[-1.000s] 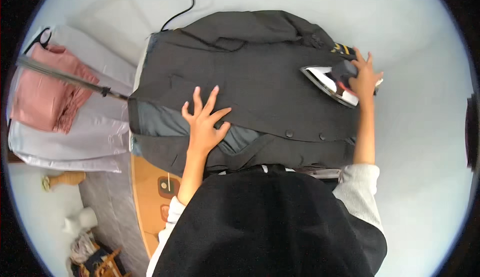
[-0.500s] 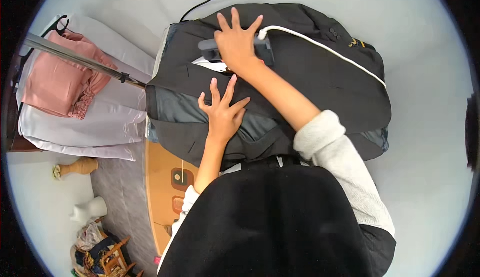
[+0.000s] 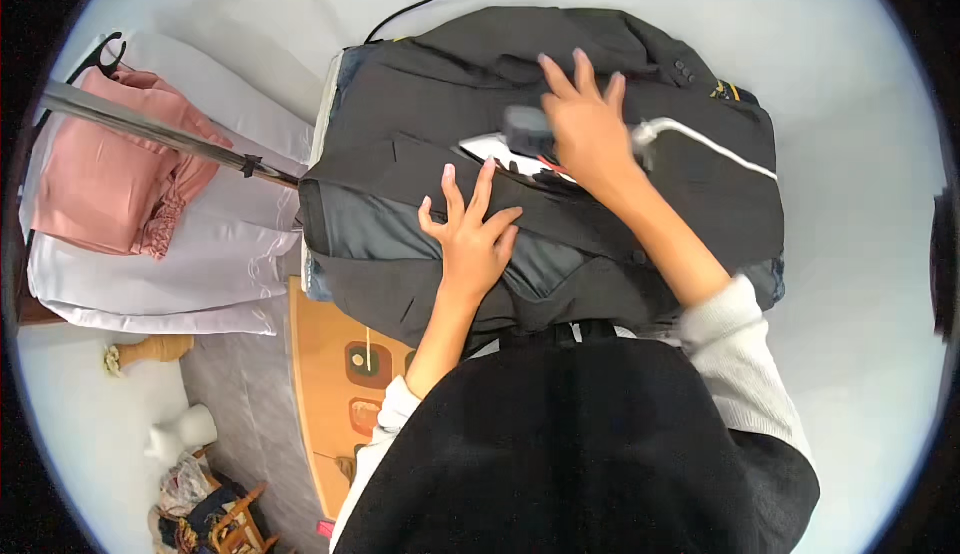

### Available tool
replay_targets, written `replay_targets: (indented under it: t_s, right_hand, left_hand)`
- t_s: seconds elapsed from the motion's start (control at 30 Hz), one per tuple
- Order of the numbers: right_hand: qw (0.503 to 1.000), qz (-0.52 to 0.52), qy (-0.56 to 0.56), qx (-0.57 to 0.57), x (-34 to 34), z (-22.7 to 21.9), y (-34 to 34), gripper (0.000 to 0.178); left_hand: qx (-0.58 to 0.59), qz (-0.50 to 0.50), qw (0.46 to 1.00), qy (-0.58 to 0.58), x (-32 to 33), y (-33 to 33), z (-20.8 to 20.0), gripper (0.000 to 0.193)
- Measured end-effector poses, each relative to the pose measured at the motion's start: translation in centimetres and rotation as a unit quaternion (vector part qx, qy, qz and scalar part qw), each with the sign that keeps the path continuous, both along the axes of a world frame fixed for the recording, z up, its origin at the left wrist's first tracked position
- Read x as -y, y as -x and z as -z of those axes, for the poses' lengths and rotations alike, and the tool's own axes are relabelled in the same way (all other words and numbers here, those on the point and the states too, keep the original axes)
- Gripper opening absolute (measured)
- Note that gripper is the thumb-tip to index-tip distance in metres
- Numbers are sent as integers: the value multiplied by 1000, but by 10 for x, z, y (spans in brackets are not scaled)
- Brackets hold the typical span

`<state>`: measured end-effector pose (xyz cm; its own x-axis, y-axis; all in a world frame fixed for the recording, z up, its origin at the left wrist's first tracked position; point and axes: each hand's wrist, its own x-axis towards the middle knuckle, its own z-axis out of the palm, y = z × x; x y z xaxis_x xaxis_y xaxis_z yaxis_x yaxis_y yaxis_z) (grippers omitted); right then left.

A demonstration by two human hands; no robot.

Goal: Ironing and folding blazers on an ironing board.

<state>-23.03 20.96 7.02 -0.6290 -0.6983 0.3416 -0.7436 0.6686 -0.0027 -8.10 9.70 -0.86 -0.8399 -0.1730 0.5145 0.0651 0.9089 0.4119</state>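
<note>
A dark grey suit jacket [image 3: 430,94] lies spread out in front of me, its front folded open so that grey lining [image 3: 370,224] shows. On its cloth stands an iron [image 3: 528,130] with a white pointed plate end and a grey body, blurred by motion. My right hand [image 3: 590,139] is around the iron's handle from above, several fingers stretched past it. A white cord [image 3: 710,142] runs from the iron to the right. Just nearer to me, my left hand [image 3: 472,244] rests on the jacket front with fingers spread, fingertips close to the iron's tip.
Left of the jacket, a metal rail [image 3: 150,124] carries a pale garment [image 3: 230,284] and a pink one [image 3: 110,174]. An orange-brown patterned surface [image 3: 330,394] lies below left. Farther left are a vase [image 3: 160,348] and a white bust form [image 3: 185,431]. A black cable [image 3: 412,9] curves behind.
My right hand has slid the iron to the right and toward me across the jacket. My left hand has shifted slightly right, fingers still spread.
</note>
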Motion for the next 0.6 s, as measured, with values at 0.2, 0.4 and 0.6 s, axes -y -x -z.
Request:
replay_targets:
  t_s: [0.2, 0.4, 0.6]
  right_hand:
    - [991, -54, 61, -102, 105, 20, 47, 16]
    - [994, -103, 15, -42, 89, 14, 29, 17]
    - [995, -75, -31, -52, -31, 14, 25, 24]
  left_hand:
    - [-18, -29, 999, -12, -2, 9, 1, 22]
    - [-1, -53, 999, 10, -1, 4, -4, 18]
    - [6, -43, 999, 14, 2, 3, 1, 16]
